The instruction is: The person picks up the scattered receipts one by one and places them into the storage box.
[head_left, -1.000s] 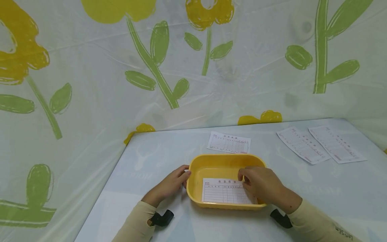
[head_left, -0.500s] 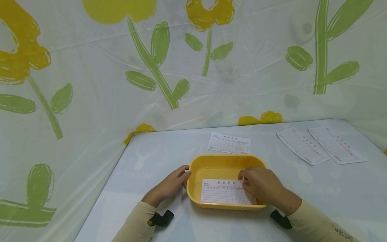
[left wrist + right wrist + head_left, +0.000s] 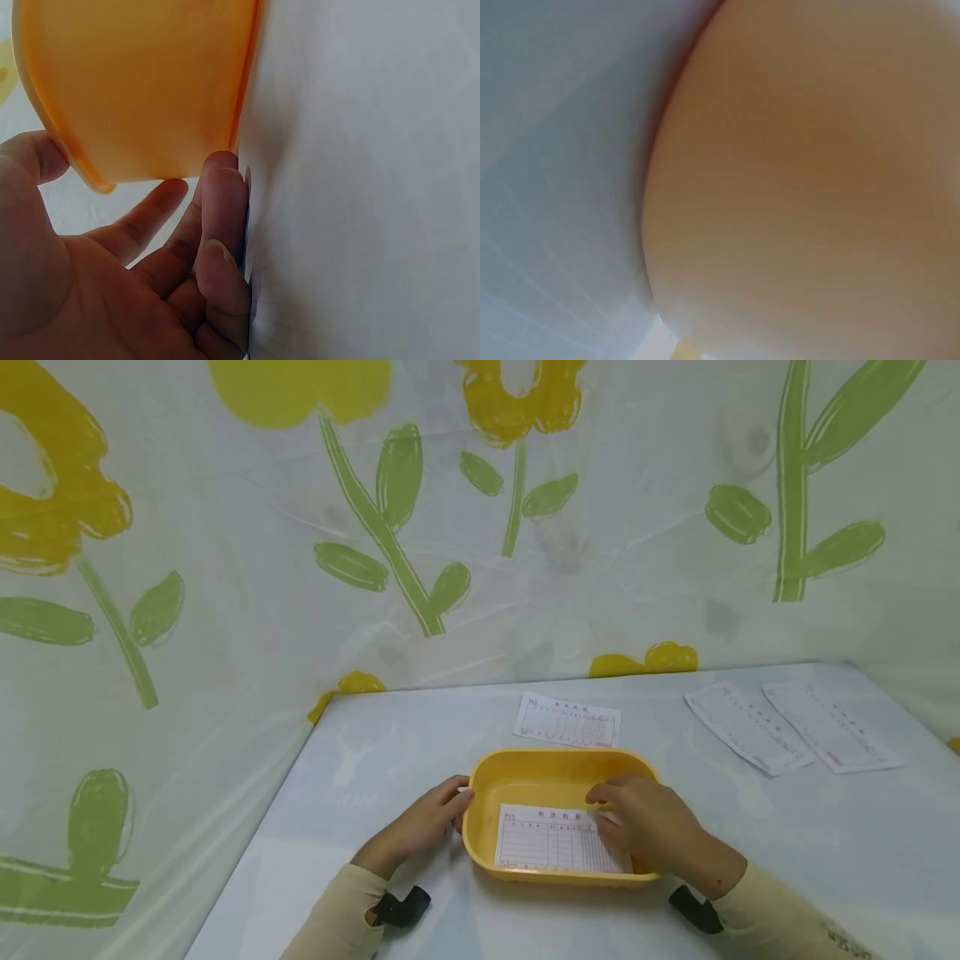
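Observation:
In the head view a yellow plastic basin (image 3: 517, 785) stands at the front of the table. My left hand (image 3: 420, 827) holds its left end; in the left wrist view the thumb (image 3: 49, 157) is at the rim and the fingers reach the lower part of the outer wall. A printed receipt slip (image 3: 547, 839) lies inside the basin toward the front. My right hand (image 3: 652, 822) reaches over the basin's right end, thumb over the slip's right part and index finger apart from it. The basin's outside (image 3: 795, 187) fills the right wrist view, where my right fingers are hidden.
Another receipt slip (image 3: 567, 720) lies just behind the basin. Two more, a left one (image 3: 748, 729) and a right one (image 3: 832, 727), lie side by side at the back right of the table (image 3: 360, 727). A flower-printed curtain (image 3: 240, 610) hangs behind the table.
The slip in the basin has slid slightly left and toward the front. My right index finger and thumb have spread a little apart. The left hand keeps its place on the basin.

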### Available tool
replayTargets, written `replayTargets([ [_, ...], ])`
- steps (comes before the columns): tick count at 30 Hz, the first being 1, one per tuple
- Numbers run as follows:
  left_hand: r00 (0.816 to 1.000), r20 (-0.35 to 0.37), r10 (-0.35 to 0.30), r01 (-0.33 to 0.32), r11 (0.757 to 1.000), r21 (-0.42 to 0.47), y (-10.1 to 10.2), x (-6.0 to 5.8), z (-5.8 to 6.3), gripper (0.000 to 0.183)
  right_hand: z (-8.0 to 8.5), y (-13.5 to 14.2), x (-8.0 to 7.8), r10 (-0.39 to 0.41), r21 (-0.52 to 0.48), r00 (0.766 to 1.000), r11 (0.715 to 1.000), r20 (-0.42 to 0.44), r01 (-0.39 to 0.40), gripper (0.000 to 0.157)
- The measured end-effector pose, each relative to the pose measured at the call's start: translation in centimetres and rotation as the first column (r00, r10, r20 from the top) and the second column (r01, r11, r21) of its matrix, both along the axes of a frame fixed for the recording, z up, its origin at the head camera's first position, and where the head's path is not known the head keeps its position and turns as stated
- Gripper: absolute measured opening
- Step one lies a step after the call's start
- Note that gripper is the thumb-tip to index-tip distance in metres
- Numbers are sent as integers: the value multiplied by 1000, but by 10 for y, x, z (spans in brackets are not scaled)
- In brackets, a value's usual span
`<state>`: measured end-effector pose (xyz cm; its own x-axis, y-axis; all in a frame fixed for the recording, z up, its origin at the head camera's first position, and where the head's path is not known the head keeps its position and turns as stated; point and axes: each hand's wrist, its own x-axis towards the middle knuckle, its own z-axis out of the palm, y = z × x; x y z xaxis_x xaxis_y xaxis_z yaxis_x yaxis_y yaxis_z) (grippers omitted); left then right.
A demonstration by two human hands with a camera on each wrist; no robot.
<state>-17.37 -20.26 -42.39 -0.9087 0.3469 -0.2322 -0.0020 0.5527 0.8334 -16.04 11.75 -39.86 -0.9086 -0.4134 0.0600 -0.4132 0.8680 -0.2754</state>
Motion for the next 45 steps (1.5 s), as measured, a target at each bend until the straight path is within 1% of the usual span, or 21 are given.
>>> replayTargets([
  [3,1000,9,-1,1,1000,-2,0,2,-2,40,2,4,1,1,-115,1000,993,6,0,17],
  [6,1000,14,-4,4,1000,-2,1,2,-3,40,8,14,0,-3,-253,999,968,-41,-8,11],
  [8,1000,12,-5,5,1000,0,2,2,-2,41,14,22,-3,-20,-308,995,951,-94,-10,11],
  [11,1000,5,-2,2,1000,0,2,3,-1,41,21,33,-15,-52,-339,988,941,-149,-1,12],
  [15,1000,-14,1,-1,1000,-5,0,1,1,40,25,45,-40,-91,-295,990,954,-110,55,15],
  [19,999,-32,4,-5,1000,-11,0,1,-1,39,24,53,-61,-107,-230,994,968,-21,100,20],
  [22,999,-43,9,-10,1000,-14,0,1,-1,38,24,54,-73,-117,-206,992,971,44,124,22],
  [25,999,-40,10,-10,1000,-9,0,1,-1,38,24,54,-83,-138,-182,986,971,94,153,25],
  [28,999,-36,9,-9,1000,-18,0,1,-1,37,20,54,-94,-148,-152,982,974,116,165,27],
  [33,999,-36,6,-7,1000,-13,-2,0,-1,37,8,54,-113,-146,-109,977,980,155,164,32],
  [38,1000,-28,4,-4,1000,-5,-1,-3,-3,38,6,56,-125,-159,-83,959,980,233,183,45],
  [45,1000,-23,22,-22,1000,-7,0,-2,0,37,2,56,-135,-130,-72,942,984,310,160,57],
])
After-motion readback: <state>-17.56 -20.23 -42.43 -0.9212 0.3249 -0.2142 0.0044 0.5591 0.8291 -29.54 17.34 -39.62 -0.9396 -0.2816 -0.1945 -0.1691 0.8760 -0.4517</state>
